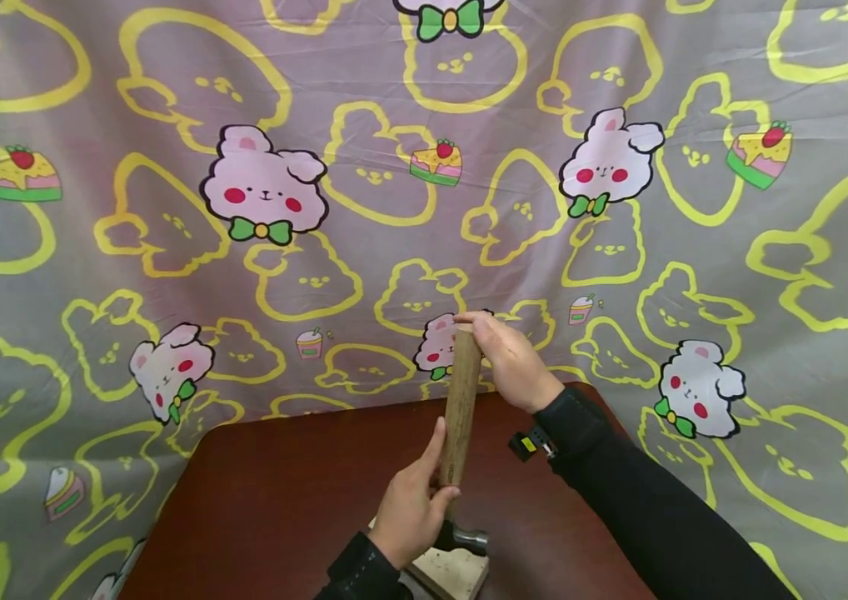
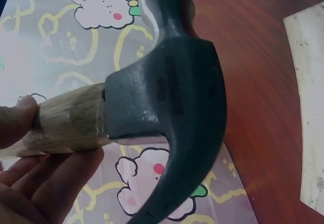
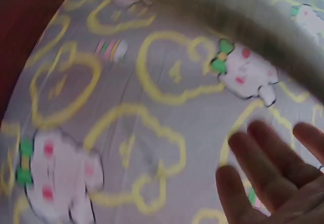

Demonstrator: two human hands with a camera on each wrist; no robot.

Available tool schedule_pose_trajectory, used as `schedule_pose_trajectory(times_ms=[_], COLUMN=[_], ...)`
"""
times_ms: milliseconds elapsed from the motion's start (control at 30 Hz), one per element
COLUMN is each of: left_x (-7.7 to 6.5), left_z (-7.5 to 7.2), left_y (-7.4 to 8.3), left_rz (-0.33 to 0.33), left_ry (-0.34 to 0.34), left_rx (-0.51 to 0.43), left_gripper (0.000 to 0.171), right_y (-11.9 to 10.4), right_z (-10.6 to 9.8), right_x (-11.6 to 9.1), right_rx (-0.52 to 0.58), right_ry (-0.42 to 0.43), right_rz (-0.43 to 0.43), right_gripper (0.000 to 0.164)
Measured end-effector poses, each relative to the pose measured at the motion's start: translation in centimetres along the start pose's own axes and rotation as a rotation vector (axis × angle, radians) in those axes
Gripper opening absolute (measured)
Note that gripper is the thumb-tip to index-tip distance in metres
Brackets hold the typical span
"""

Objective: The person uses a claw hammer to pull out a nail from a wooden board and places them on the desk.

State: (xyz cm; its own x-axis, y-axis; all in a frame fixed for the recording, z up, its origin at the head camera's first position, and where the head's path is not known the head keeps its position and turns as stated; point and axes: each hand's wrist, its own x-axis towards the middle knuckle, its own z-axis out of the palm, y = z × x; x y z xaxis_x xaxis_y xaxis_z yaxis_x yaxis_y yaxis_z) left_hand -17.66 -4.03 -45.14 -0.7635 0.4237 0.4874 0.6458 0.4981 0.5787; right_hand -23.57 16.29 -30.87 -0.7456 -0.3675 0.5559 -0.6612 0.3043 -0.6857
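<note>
A claw hammer (image 1: 461,400) stands nearly upright, its wooden handle up and its dark metal head (image 2: 177,82) down. My left hand (image 1: 407,514) grips the handle just above the head, with thumb and fingers on opposite sides of the wood. At the top end of the handle is my right hand (image 1: 511,364), its fingers extended. In the right wrist view those fingers (image 3: 271,168) look spread and loosely straight, beside the blurred handle (image 3: 217,21); whether the palm touches the handle end cannot be told. Below the hammer head lies a pale wooden block (image 1: 454,571), partly hidden by my left hand.
A dark reddish-brown table (image 1: 281,492) lies under the hands. Behind and around it hangs a grey cloth (image 1: 364,75) printed with cartoon rabbits and yellow outlines, close to the table's far edge.
</note>
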Motion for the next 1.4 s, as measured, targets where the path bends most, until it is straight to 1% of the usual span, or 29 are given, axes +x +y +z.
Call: schedule_pose_trajectory(times_ms=[67, 133, 233, 333, 533, 633, 767, 900, 1000, 1100, 1267, 1400], left_x=[-0.2, -0.3, -0.5, -0.8, -2.0, -2.8, -4.1, -5.3, -6.2, -7.2, -9.2, -10.7], left_z=[0.0, 0.0, 0.0, -0.2, -1.2, -1.8, -2.7, -3.5, -4.0, -4.2, -4.6, -4.9], left_y=[-0.3, -0.6, -1.0, -1.6, -3.3, -4.3, -5.7, -7.1, -8.2, -9.1, -10.6, -11.9], left_rz=[-0.010, -0.025, -0.048, -0.074, -0.109, -0.153, -0.232, -0.300, -0.340, -0.404, -0.519, -0.568], left_ry=[0.013, 0.023, 0.029, 0.024, 0.011, 0.003, -0.002, -0.003, -0.018, -0.052, -0.104, -0.111], left_rx=[0.023, 0.040, 0.051, 0.058, 0.094, 0.101, 0.087, 0.076, 0.060, 0.044, -0.010, -0.064], left_gripper=[0.104, 0.105, 0.105, 0.105, 0.107, 0.108, 0.109, 0.110, 0.110, 0.110, 0.111, 0.111], right_y=[0.7, 1.5, 3.2, 5.3, 9.9, 11.9, 14.1, 15.6, 16.5, 17.1, 17.3, 17.6], right_z=[-0.6, -1.2, -2.0, -2.7, -3.6, -4.0, -4.3, -4.5, -4.6, -4.4, -3.6, -3.0], right_x=[-0.1, -0.3, -0.7, -1.1, -2.0, -2.6, -3.3, -4.0, -4.6, -5.1, -5.6, -5.7], right_rx=[-0.149, -0.260, -0.380, -0.501, -0.766, -0.879, -0.941, -0.952, -0.945, -0.918, -0.909, -0.921], right_ry=[0.007, 0.016, 0.029, 0.066, 0.144, 0.164, 0.152, 0.123, 0.106, 0.095, 0.079, 0.074], right_rz=[0.008, 0.038, 0.094, 0.165, 0.297, 0.352, 0.412, 0.470, 0.516, 0.549, 0.553, 0.559], right_gripper=[0.056, 0.059, 0.063, 0.067, 0.074, 0.078, 0.083, 0.087, 0.089, 0.089, 0.084, 0.085])
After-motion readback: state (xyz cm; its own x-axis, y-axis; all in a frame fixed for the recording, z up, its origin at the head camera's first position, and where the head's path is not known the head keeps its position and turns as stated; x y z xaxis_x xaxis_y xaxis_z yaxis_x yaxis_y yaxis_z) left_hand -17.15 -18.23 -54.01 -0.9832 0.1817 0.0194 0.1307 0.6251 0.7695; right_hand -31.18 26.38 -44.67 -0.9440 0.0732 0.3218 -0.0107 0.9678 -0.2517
